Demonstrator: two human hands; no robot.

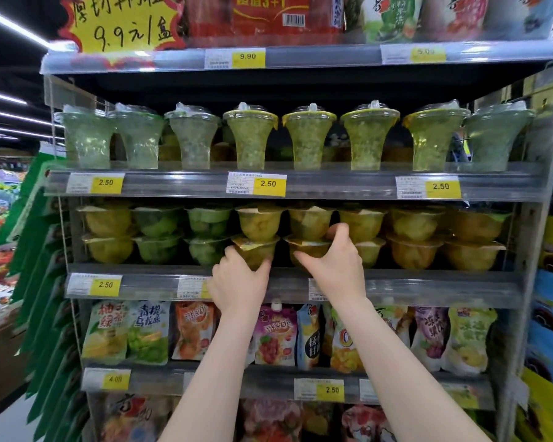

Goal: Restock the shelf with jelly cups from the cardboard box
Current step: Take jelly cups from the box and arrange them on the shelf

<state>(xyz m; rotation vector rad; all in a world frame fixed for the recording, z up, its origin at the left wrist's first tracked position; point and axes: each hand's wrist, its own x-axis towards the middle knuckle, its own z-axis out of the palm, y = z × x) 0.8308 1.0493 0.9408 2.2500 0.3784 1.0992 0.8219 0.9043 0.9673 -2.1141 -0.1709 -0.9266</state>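
Two yellow jelly cups are being seated on the shelf [288, 283]. Left hand [240, 280] is curled round the left cup [254, 250]; right hand [331, 261] grips the right cup [310, 248]. Rows beside both hands appear nearly full. Cardboard box not visible; remaining stock cannot be judged.

You are standing in a supermarket aisle: above your fingers [262, 266] runs a shelf rail [294, 183] of yellow price tags [268, 184] marked 2.50, below them hang flavoured jelly pouches [275, 336], and a handwritten promotion sign [122, 20] tops the shelving.
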